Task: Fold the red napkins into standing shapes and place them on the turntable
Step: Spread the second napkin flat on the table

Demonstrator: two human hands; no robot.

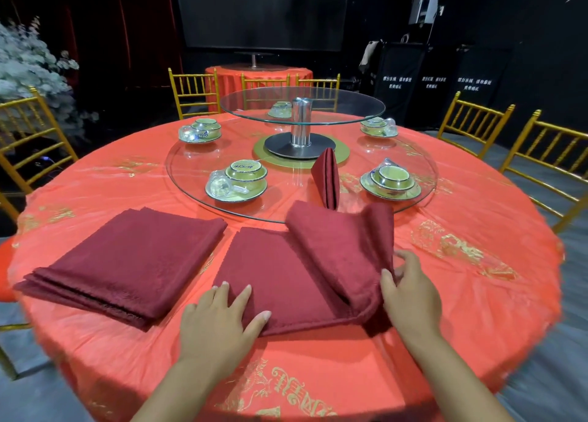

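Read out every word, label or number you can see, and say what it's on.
Black cases: white Chinese lettering, too blurred to read.
Tablecloth: gold ornamental characters near the front edge, not legible.
Nearest bowl: dark marks on its rim, too small to read.
Nothing can be quoted.

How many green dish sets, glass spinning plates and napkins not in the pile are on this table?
Green dish sets: 5
Glass spinning plates: 2
Napkins outside the pile: 2
Total: 9
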